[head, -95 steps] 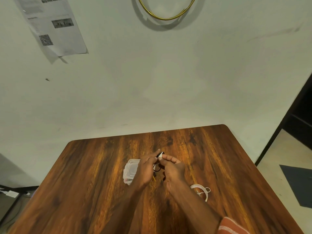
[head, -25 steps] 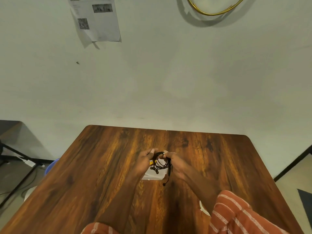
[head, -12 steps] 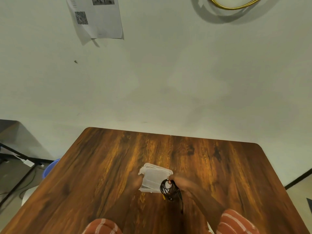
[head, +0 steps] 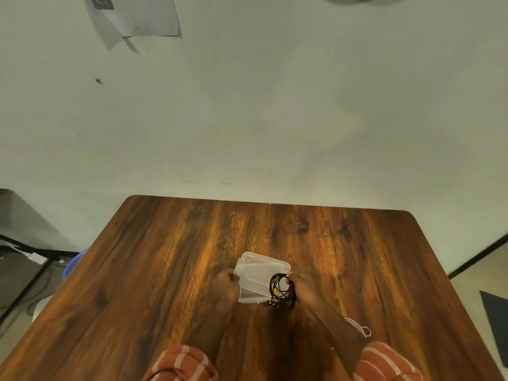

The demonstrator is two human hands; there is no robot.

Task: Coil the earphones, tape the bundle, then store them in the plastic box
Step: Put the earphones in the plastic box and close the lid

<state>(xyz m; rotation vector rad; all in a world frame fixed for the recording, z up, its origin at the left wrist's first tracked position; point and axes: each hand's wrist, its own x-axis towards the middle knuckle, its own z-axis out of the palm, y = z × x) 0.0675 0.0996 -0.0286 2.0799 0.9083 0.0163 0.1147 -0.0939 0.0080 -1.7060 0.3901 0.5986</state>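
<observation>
The coiled black earphones (head: 280,288) hang bunched from the right hand (head: 303,288), whose grip is pinched shut on the top of the loops, right at the 3 o'clock edge of the clear plastic box (head: 259,276). Something yellow shows through the loops, can't tell what. The left hand (head: 226,285) has its grip closed on the box's 9 o'clock edge. The box sits mid-bench (head: 154,270), and a tape roll (head: 358,327) peeks out at 4 o'clock behind the right forearm.
</observation>
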